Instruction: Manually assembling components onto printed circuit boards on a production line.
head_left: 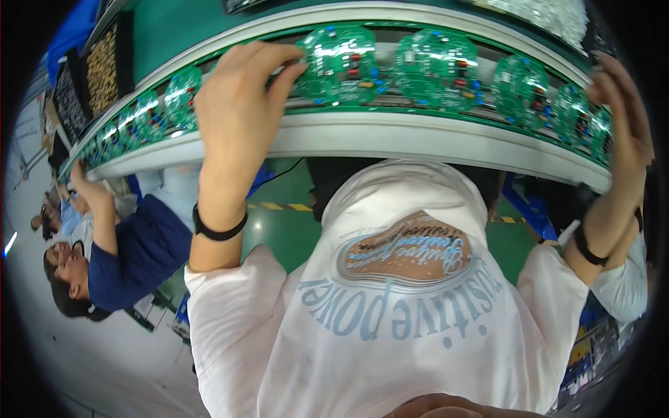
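Observation:
My left hand [240,94] is over the rail, thumb and forefinger curled in a pinch at the left edge of a round green circuit board [339,66]. Whatever lies between those fingertips is too small to make out. The board carries red, blue and yellow components. Just to its right is another green circuit board [437,70]. At the far right, my right hand [624,108] is raised beside the end of the row, slightly blurred, its fingers stretched out and apart. I see nothing held in it. A dark band circles each wrist.
A pale conveyor rail [390,136] curves across in front of me, bearing several boards. Behind it are a heap of small white parts [543,17] and a bin of tan parts [102,64]. A person in dark blue [143,251] works along the rail at left.

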Demonstrator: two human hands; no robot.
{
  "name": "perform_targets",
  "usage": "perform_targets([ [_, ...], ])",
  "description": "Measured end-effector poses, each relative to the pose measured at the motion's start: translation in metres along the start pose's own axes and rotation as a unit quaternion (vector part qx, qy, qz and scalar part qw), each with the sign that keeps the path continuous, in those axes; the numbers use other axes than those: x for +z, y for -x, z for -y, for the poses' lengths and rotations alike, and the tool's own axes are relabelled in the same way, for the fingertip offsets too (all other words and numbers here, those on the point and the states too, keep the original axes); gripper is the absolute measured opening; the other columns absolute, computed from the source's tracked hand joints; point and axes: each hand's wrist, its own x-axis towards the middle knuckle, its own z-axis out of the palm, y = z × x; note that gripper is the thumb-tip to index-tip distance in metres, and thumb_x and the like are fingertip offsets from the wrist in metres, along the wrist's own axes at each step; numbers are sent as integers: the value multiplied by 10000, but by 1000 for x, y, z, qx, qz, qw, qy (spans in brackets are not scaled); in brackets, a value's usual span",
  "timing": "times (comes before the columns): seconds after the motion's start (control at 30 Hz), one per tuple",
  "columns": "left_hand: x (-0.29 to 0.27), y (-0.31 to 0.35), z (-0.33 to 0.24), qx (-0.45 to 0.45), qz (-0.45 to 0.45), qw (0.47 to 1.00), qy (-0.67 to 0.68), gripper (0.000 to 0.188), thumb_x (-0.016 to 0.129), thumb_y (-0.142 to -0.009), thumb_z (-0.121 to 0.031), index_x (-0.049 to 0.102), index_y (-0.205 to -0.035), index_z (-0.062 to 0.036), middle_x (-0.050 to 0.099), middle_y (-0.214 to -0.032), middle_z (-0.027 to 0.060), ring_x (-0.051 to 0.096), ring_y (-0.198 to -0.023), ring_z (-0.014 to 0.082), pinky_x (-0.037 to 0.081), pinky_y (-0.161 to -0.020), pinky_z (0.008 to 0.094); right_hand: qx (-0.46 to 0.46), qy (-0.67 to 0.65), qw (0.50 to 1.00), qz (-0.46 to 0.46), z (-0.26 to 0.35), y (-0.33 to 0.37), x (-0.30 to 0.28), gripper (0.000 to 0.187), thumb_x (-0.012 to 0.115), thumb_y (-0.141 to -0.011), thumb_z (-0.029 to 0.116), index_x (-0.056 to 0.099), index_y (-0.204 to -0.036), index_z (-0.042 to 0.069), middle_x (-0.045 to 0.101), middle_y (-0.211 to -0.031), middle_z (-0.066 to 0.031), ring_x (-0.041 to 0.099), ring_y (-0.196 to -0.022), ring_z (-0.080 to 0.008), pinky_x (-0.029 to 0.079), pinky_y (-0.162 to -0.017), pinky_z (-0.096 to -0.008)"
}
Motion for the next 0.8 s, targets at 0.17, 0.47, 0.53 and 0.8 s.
perform_targets([
  [0.17, -8, 4, -26, 4, -38, 999, 32, 205, 792, -832, -104, 760, -1034, -92, 731, -954, 80, 688, -859, 295, 550, -733, 383, 176, -230, 955, 71, 41, 32, 62, 363, 594, -983, -96, 561, -1344, -76, 712, -1101, -158, 728, -942, -204, 599, -814, -281],
  [0.47, 20, -9, -90, 128, -34, 954, 271, 281, 825, -792, 8, 764, -1064, -25, 762, -967, 106, 735, -822, 218, 574, -708, 292, 266, -414, 867, 79, 76, 42, 108, 312, 635, -952, -100, 578, -1257, -63, 732, -1015, -134, 754, -863, -195, 611, -748, -274],
  [0.53, 23, -9, -89, 170, -45, 942, 287, 259, 826, -792, 5, 763, -1043, -13, 763, -944, 106, 737, -807, 209, 575, -707, 282, 269, -441, 852, 83, 72, 45, 109, 304, 635, -952, -99, 578, -1249, -60, 734, -1006, -130, 756, -863, -194, 611, -745, -274],
  [0.8, 25, 0, -90, -63, 0, 896, 440, 121, 777, -861, 14, 747, -975, -10, 744, -867, 79, 739, -797, 180, 592, -695, 275, 249, -324, 904, 127, 56, 49, 92, 163, 644, -977, -24, 631, -1138, -40, 719, -951, -105, 712, -750, -155, 566, -668, -245],
])
